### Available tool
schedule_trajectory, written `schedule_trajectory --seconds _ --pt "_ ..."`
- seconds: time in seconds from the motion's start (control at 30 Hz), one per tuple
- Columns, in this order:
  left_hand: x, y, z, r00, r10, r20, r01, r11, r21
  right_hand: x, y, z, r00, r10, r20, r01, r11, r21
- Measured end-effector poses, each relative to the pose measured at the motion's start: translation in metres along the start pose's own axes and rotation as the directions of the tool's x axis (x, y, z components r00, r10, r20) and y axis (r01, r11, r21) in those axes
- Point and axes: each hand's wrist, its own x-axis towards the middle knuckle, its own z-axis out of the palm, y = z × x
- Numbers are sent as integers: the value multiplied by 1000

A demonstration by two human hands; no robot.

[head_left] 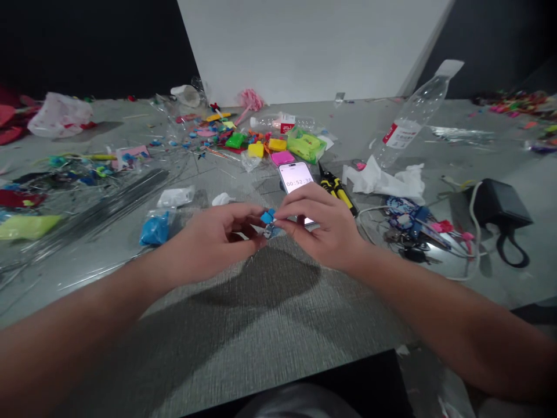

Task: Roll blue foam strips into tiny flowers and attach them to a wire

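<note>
Between my two hands, just above the table, is a small blue and whitish figure. My left hand grips it from the left, thumb and fingers closed around its lower part. From the right, my right hand pinches at its side with thumb and forefinger. The figure's details are too small to make out. A phone showing a timer lies behind my right hand, partly covered by it. Left of my left hand sits a bag of blue clay, with a white packet behind it.
Yellow-handled pliers, white tissue and a bottle stand or lie right of the phone. Coloured clay packs are at the back. Cables and a black box lie at the right, thin wires at the left.
</note>
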Motion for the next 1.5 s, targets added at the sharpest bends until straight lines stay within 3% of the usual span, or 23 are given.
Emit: schedule_trajectory --seconds 0.3,0.5,0.6,0.73,0.83,0.93,1.1,1.23,1.5 --pt "1 -6 -2 998 7 -56 -16 988 -157 0 -10 -2 980 199 -27 -194 973 127" --pt "2 -7 2 997 -39 -62 26 979 -200 -4 -13 4 907 422 -8 -411 889 204" --pt "1 -9 3 995 -51 -81 35 981 -193 -4 -14 7 837 541 82 -535 779 327" --pt "2 -10 6 996 -8 -91 -5 990 -144 -2 -12 9 703 664 253 -667 493 559" --pt "2 -10 7 995 2 -102 -10 997 -76 0 -10 9 662 660 356 -691 353 631" --pt "1 -11 7 990 41 -133 -40 999 10 1 -9 8 642 627 441 -718 289 633" --pt "0 -16 6 981 141 -131 -117 977 176 1 -9 10 646 596 476 -728 296 618" --pt "-1 -15 5 947 286 -149 -222 913 342 2 -9 12 663 583 470 -714 302 632" --pt "-3 -13 5 950 224 -217 -175 958 226 1 -12 10 640 606 472 -678 158 718"
